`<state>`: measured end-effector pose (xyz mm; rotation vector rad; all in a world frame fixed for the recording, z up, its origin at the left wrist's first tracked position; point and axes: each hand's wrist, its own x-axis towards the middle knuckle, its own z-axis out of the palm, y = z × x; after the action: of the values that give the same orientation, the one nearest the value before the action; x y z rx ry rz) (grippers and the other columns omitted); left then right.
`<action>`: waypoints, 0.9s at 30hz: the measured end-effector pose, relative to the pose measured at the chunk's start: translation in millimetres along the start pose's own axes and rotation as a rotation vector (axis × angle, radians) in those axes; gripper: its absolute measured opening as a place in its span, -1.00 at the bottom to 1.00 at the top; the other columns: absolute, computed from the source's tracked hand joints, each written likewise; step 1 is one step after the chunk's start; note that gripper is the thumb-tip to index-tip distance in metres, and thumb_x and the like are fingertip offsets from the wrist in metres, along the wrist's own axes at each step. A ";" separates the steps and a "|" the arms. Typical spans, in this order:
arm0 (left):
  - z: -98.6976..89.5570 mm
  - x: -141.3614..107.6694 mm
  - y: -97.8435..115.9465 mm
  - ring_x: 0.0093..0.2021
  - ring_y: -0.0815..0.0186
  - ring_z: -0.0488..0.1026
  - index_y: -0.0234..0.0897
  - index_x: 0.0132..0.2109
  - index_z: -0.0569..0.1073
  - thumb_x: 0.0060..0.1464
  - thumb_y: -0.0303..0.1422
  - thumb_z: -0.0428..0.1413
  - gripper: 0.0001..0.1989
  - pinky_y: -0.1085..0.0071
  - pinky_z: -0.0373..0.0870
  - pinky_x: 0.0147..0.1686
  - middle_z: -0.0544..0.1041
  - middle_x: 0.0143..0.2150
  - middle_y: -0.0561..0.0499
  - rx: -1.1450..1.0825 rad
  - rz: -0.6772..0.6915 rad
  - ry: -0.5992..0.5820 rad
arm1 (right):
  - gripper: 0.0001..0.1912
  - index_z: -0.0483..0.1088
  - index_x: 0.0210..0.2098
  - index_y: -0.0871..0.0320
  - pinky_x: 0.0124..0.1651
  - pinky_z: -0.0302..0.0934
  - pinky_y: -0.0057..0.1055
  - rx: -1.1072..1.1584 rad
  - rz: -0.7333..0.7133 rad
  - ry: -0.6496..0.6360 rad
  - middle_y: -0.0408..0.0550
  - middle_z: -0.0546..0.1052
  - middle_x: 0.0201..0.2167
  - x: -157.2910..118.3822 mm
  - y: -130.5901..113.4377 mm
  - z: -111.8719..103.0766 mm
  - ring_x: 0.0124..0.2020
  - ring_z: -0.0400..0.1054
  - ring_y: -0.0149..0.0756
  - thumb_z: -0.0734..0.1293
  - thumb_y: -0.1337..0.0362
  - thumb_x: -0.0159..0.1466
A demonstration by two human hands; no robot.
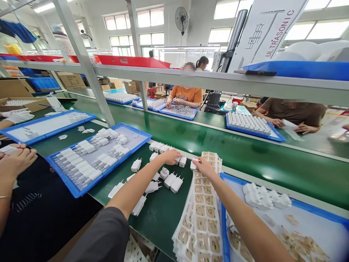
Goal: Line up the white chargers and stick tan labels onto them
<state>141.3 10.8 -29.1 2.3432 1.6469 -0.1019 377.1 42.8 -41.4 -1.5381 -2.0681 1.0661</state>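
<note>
My left hand point(171, 157) reaches over the green bench, its fingers at a white charger point(182, 161) in a short row; the fingertips are partly hidden. My right hand point(202, 165) pinches another white charger point(194, 163) above the top of the sticker sheets point(205, 199). These sheets carry rows of tan pieces. More white chargers point(176, 185) lie loose below and around my left forearm, and a further row point(158, 146) stands near the bench's back edge.
A blue-rimmed tray point(99, 174) of chargers lies left; another tray point(224, 218) holds white parts and tan scraps at right. A metal shelf point(169, 77) crosses above. Co-worker's hands point(20, 160) are at far left. People sit across the green belt point(231, 147).
</note>
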 end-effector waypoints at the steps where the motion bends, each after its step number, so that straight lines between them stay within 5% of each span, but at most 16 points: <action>1: 0.2 -0.6 0.2 0.41 0.02 0.14 -0.03 0.36 0.25 0.08 -0.45 0.09 -0.32 -0.15 0.00 0.37 0.26 0.41 -0.07 -0.001 -0.001 0.011 | -0.68 0.40 -0.03 0.18 -0.26 0.27 -0.39 -0.034 0.002 -0.011 -0.05 0.58 -0.36 0.1 -1.6 -0.5 -0.32 0.48 -0.24 0.24 0.12 0.35; 7: 2.6 -4.4 -2.4 0.39 0.05 0.18 -0.04 0.36 0.25 0.15 -0.41 0.06 -0.37 -0.03 0.09 0.36 0.27 0.41 -0.06 -0.006 -0.007 0.079 | -0.44 0.23 0.24 0.29 -0.04 0.25 -0.27 -0.270 -0.014 -0.024 0.16 0.60 -0.13 2.0 -13.5 7.3 -0.03 0.48 -0.03 0.25 0.10 0.36; 13: 7.9 -3.9 -4.3 0.38 0.04 0.20 -0.02 0.34 0.29 0.15 -0.40 0.06 -0.40 -0.06 0.09 0.35 0.29 0.39 -0.06 0.013 -0.012 0.103 | -0.37 0.15 0.31 0.34 0.04 0.22 -0.14 -0.439 -0.025 0.000 0.36 0.55 0.00 1.8 -19.5 16.7 0.07 0.44 0.14 0.24 0.08 0.38; 20: 6.2 -4.5 -1.6 0.41 0.03 0.14 -0.06 0.38 0.21 0.13 -0.43 0.06 -0.33 -0.14 0.04 0.35 0.23 0.43 -0.12 0.014 0.003 0.067 | -0.29 0.23 0.29 0.17 -0.03 0.26 -0.28 -0.478 -0.139 -0.122 0.09 0.60 -0.08 -4.2 -19.2 12.7 -0.02 0.49 -0.01 0.41 0.05 0.23; 27: 2.6 -4.0 2.3 0.43 0.00 0.09 -0.08 0.38 0.21 0.12 -0.42 0.08 -0.33 -0.20 -0.07 0.38 0.20 0.44 -0.10 -0.053 -0.031 0.067 | -0.33 0.21 0.30 0.21 0.01 0.26 -0.28 -0.501 -0.188 -0.163 0.12 0.57 0.01 4.4 -15.8 18.2 -0.01 0.48 -0.04 0.36 0.18 0.26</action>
<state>142.2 5.7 -30.4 2.3058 1.6957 0.0143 353.1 38.3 -42.4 -1.4588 -2.6810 0.6503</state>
